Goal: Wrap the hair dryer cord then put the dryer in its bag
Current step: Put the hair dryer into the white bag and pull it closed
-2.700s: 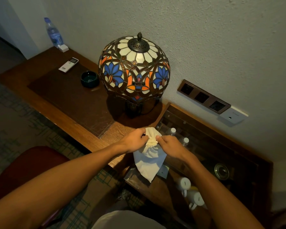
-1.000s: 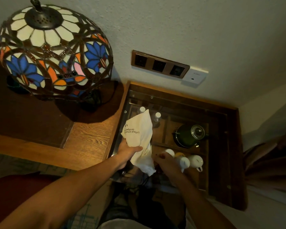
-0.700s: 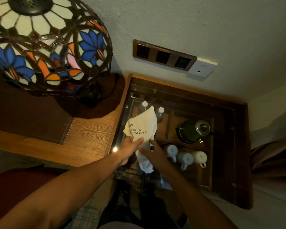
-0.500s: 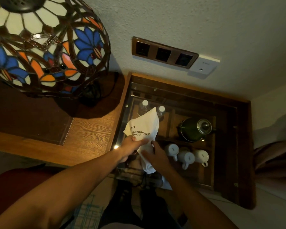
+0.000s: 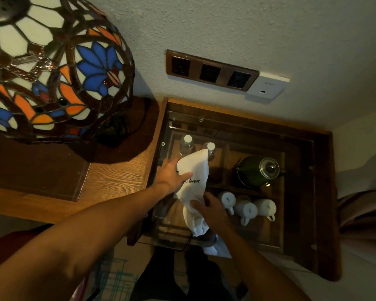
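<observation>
White cloth drawstring bag (image 5: 194, 177), printed with dark lettering, lies on the glass top (image 5: 243, 224) between the two hands. The left hand (image 5: 171, 175) grips its upper half, thumb across the lettering, fingers behind the cloth. The right hand (image 5: 211, 208) pinches the gathered neck, which points back toward the person. No dryer or cord shows; judging by the bag's full shape, both are probably already inside, so this looks like the closing step. Next comes cinching the neck and setting the bag down flat. Just beyond the right hand, under the glass, stand three white mugs (image 5: 246, 208) and a dark green kettle (image 5: 256, 173).
</observation>
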